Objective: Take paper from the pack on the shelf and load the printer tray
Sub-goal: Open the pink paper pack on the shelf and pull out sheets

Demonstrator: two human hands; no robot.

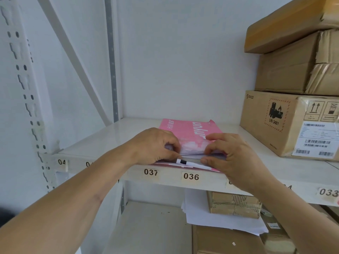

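Reaching in from 7 and 5 o'clock, two bare forearms meet at the front edge of a white metal shelf (110, 136). The left hand (152, 145) sits at the near left corner of a pink paper pack (190, 133), fingers curled and thumb pressed against the torn wrapper flap at the pack's open end. The right hand (233, 154) is at the near right corner, thumb under and fingers over, pinching a thin sheaf of white sheets (194, 155) that shows in the opening between the two hands. The pack lies flat on the shelf, its near end just above the number labels 037 (150, 172) and 036 (191, 176), and stretches away toward 12 o'clock.

At 3 o'clock, well apart from the pack, stands a cardboard box marked PICO and UN 3481 (275, 123), with more cardboard boxes (286, 70) stacked on top. Below, at 5 o'clock, loose white sheets (211, 220) lie on the lower shelf.
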